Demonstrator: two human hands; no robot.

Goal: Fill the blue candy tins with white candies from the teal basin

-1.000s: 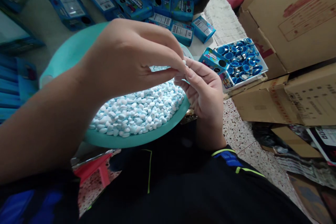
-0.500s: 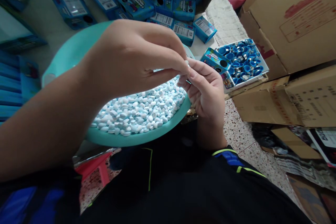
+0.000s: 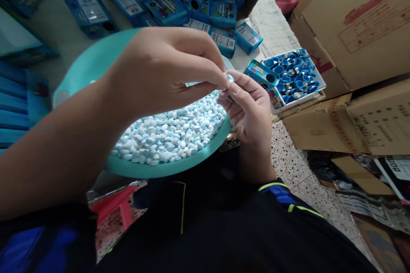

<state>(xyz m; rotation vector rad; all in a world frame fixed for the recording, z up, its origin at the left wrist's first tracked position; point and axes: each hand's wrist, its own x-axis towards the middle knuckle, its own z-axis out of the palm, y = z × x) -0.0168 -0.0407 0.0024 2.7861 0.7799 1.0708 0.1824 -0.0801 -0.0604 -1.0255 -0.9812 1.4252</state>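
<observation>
Reaching in from the left with the left hand, held back upward over a turquoise bowl, fingers angled down to the right, pinching with thumb and index finger. Raising the right hand from the near side, beside the bowl's right rim, fingers curled and thumb pressed inward. Gripping a small white tablet between both hands' meeting fingertips, above the far right part of the bowl and left of blue caps.

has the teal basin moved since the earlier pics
No. The teal basin keeps its place against the blue box lying beyond its rim; the slight drift in the picture is shared by both.
</observation>
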